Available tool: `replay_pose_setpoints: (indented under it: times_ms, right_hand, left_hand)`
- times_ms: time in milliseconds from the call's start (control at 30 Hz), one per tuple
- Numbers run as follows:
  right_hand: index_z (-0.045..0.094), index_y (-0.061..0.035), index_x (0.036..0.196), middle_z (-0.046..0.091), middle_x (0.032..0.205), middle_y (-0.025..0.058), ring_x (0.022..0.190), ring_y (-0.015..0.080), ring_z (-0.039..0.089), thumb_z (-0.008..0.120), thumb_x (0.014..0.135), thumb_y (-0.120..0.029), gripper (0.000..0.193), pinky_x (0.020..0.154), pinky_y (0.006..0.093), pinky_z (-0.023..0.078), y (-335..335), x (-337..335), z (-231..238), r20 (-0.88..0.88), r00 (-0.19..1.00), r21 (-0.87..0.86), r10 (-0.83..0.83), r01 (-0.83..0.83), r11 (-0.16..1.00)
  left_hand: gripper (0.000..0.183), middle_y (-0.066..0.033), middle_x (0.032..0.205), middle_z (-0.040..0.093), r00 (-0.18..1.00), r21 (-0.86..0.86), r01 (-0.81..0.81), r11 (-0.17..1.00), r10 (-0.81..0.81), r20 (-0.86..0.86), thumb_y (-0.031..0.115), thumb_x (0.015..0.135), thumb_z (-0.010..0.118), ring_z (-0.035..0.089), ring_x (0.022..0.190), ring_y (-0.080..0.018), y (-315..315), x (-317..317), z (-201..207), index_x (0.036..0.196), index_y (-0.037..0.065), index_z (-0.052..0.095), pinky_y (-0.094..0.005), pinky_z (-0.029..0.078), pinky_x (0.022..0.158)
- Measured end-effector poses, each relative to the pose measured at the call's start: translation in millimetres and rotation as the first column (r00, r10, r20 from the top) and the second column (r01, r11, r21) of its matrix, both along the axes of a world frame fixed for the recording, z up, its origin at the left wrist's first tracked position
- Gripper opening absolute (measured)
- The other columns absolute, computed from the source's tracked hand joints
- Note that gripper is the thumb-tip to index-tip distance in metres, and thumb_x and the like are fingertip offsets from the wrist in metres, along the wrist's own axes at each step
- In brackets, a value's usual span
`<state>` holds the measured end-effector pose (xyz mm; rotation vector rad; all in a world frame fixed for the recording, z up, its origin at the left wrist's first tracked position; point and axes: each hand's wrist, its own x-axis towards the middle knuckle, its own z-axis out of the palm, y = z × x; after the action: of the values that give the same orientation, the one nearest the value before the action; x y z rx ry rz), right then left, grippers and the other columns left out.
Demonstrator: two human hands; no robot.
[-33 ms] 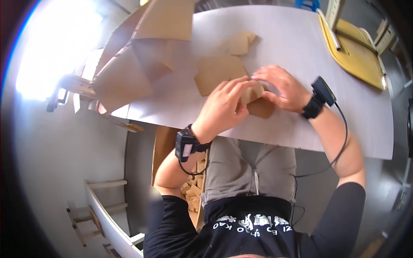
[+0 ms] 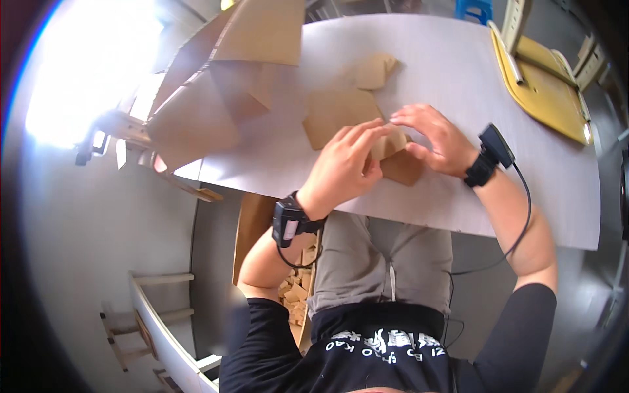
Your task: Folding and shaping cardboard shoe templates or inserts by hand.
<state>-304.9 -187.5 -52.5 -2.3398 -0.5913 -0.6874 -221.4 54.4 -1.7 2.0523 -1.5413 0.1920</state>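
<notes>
"Head camera: where are the two hands?"

"Both are above the pale grey, smooth-topped table (image 2: 452, 72), on either side of a small tan folded cardboard piece (image 2: 393, 144). The left hand (image 2: 344, 160) comes over it from the left, fingers bent and the thumb lower down. The right hand (image 2: 438, 141) makes a loose C at its other side, thumb close to the edge."

"Gripping it, then?"

"I cannot tell for either hand; the fingers hide much of the contact (the fingertips of the two hands nearly meet above the piece)."

"What lies around it?"

"Just below the folded piece is a flat brown cardboard offcut (image 2: 404, 170). Beyond the left hand lies a larger flat tan cardboard sheet (image 2: 337, 111), with a small tan cardboard scrap (image 2: 373, 72) farther up the table. A big brown cardboard form with angled panels (image 2: 259, 33) fills the table's left part."

"And on the wrists?"

"Each carries a black strapped-on device: a boxy one on the left (image 2: 286, 224), and one on the right (image 2: 496, 145) with a thin black cable running down past the forearm."

"Anything beyond the table?"

"Below its near edge, by the person's left leg, an open brown cardboard box (image 2: 249, 219) holds many small cardboard bits (image 2: 298, 288). At the upper right are a yellow-panelled chair (image 2: 537, 85) and a bright blue plastic stool (image 2: 474, 10)"
</notes>
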Motion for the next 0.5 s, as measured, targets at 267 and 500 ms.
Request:
replay_pose_setpoints:
  times_ms: [267,500]
  right_hand:
    - [0.064,-0.0063,0.113,0.061,0.135,0.0163,0.128,0.0397,0.054,0.067,0.094,-0.019,0.023,0.11,0.0489,0.042,10.9,-7.5,20.5,0.118,0.989,0.184,-0.085,0.063,0.981]
    - [0.054,-0.0109,0.102,0.051,0.141,0.0244,0.134,0.04,0.049,0.052,0.096,-0.005,0.008,0.112,0.0524,0.037,5.3,-22.8,27.2,0.207,0.952,0.382,-0.224,0.133,0.915]
  left_hand:
    - [0.041,-0.0165,0.132,0.064,0.994,-0.261,0.105,0.96,-0.112,-0.01,0.001,0.072,0.07,0.066,0.107,-0.0344,-9.6,8.8,13.9,0.112,0.005,0.064,-0.0402,0.057,0.088]
    - [0.066,-0.0102,0.123,0.065,0.49,-0.36,0.347,0.866,-0.495,-0.718,0.026,0.093,0.072,0.062,0.101,-0.0179,-47.8,15.6,18.7,0.148,0.003,0.045,-0.0369,0.051,0.092]
